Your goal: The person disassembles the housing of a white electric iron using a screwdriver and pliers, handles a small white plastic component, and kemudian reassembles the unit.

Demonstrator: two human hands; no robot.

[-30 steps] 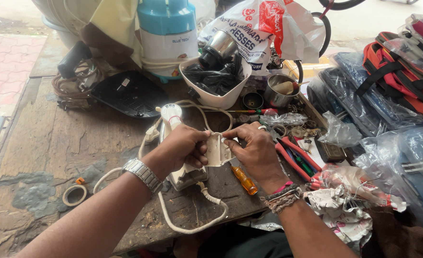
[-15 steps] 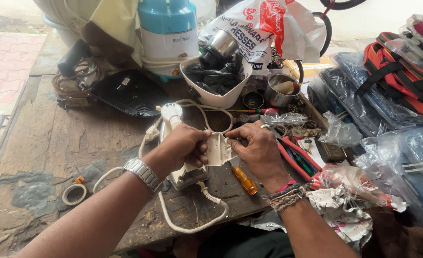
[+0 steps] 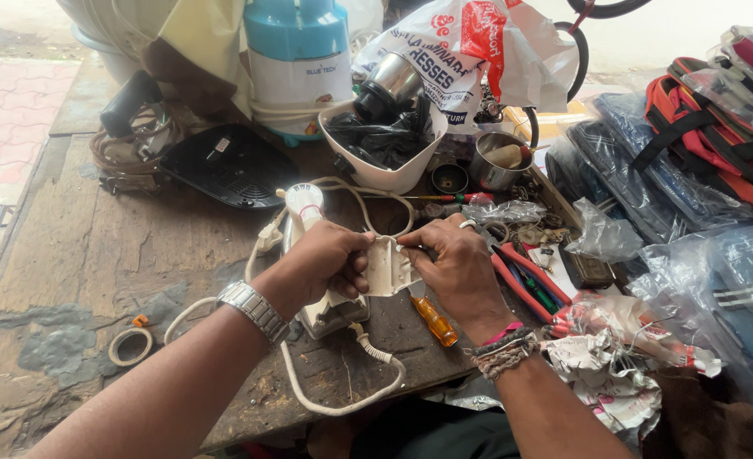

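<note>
A white electric iron (image 3: 325,306) lies on the worn wooden workbench (image 3: 79,263), its white cord (image 3: 342,399) looping toward me. My left hand (image 3: 329,259), with a metal watch on the wrist, grips the iron's body and the left edge of a white plastic cover piece (image 3: 387,268). My right hand (image 3: 454,263), with thread bands at the wrist, pinches the right side of that same cover. An orange-handled screwdriver (image 3: 434,320) lies on the bench just under my right hand.
Behind the iron stand a white bowl (image 3: 385,174) with dark parts, a blue-and-white appliance (image 3: 298,64), a black plate (image 3: 232,166) and a steel cup (image 3: 495,161). Red-handled pliers (image 3: 521,285) and bagged goods (image 3: 691,170) crowd the right. A tape roll (image 3: 130,346) lies left.
Both hands stay on the iron and its cover; only small finger shifts show. Nothing else moved.
</note>
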